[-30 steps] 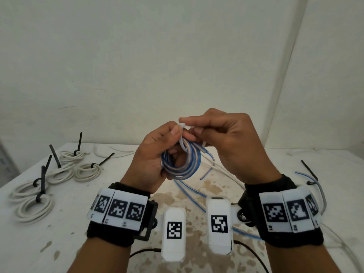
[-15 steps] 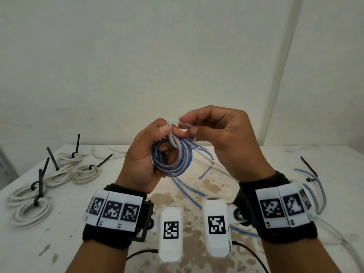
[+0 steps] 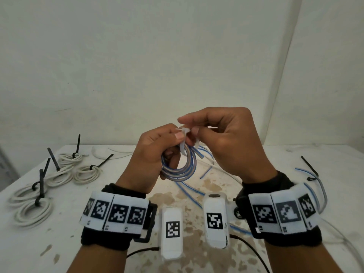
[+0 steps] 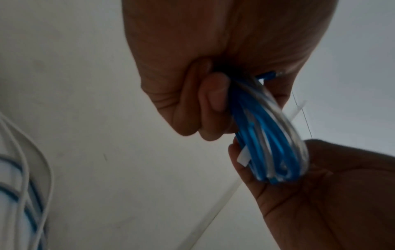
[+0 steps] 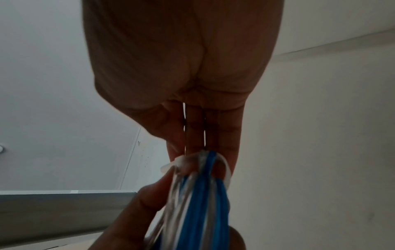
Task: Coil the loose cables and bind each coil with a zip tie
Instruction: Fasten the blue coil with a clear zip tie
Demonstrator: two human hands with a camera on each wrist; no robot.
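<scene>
A small coil of blue and clear cable (image 3: 178, 168) hangs in the air above the table, held in my left hand (image 3: 155, 154), whose fingers curl through and around it. A white zip tie (image 3: 184, 137) loops over the top of the coil. My left thumb presses its head, and my right hand (image 3: 222, 142) pinches its tail end between thumb and fingertips. In the left wrist view the blue coil (image 4: 271, 135) runs from my curled fingers toward the right hand. The right wrist view shows the white zip tie (image 5: 224, 162) arching over the blue strands (image 5: 203, 194).
Several white cable coils bound with black zip ties (image 3: 59, 174) lie at the table's left. Loose blue and white cables (image 3: 199, 196) trail across the stained table (image 3: 197, 261) under my hands. A grey-blue cable with a black tie (image 3: 313, 178) lies at the right. Walls stand close behind.
Both hands with the coil have risen slightly. The right hand's fingers have shifted on the zip tie's tail, and the tie's loop over the coil looks smaller.
</scene>
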